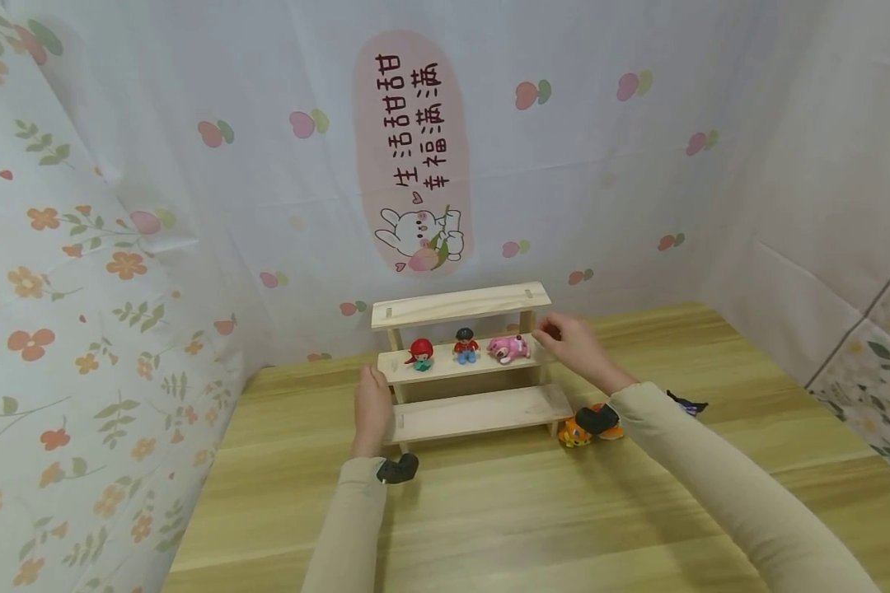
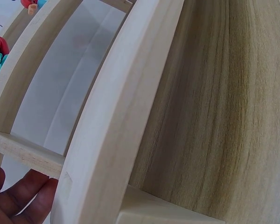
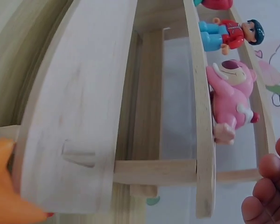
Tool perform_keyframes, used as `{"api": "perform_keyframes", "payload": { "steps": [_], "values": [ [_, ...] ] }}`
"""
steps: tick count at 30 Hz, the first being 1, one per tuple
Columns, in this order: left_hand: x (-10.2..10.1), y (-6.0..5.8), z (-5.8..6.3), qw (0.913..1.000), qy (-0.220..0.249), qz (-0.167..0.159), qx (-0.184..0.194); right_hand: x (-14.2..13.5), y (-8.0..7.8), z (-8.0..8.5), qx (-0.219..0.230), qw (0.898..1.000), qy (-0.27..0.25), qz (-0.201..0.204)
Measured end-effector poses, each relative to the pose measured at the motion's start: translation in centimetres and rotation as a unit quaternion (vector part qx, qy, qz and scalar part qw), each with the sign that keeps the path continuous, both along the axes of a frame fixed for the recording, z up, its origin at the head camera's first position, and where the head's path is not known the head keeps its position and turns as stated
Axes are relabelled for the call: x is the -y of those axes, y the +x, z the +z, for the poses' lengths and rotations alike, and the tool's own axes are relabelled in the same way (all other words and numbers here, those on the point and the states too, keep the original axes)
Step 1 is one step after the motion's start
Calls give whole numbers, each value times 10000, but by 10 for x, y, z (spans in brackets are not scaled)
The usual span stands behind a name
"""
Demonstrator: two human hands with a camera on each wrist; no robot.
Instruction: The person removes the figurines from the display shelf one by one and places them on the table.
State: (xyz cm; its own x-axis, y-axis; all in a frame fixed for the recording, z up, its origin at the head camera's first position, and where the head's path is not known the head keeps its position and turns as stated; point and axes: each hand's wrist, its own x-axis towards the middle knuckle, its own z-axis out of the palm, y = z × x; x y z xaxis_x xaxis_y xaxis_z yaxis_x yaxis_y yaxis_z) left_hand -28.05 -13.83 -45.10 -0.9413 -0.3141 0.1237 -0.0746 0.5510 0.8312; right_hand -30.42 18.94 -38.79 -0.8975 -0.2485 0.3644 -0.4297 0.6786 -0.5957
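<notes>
A red-haired doll [image 1: 419,354], boy figure [image 1: 466,347] and pink bear [image 1: 510,348] occupy the middle step of the wooden shelf [image 1: 482,412]. At the shelf's left edge, the left hand [image 1: 373,410] has bent fingers; I cannot tell whether they grip. Just beside its right edge, the right hand's [image 1: 578,350] fingers curl loosely, holding nothing visible. Surface [image 1: 475,519] stretches before the shelf; cloth [image 1: 282,214] behind reads "生活甜甜 幸福满满".

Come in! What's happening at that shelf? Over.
Left hand at left side of pale wooden three-tier shelf. Right hand near right end, holding nothing. Glossy pink bear figure on middle tier. Glossy orange toy by lower right corner.
</notes>
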Motion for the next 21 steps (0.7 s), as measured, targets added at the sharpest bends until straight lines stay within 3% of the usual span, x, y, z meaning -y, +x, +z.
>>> {"api": "perform_keyframes", "payload": {
  "steps": [5, 9, 21],
  "values": [
    [0, 1, 0, 10000, -6, 0, 3, 10, -5, 2, 333, 9991, -151, 235],
    [-1, 3, 0, 10000, 42, -39, 35, 18, -10, 3, 519, 9979, 27, 375],
    [2, -1, -4, 9999, 56, -74, -74, 29, -18, -1, 138, 9973, 575, 442]
  ]
}}
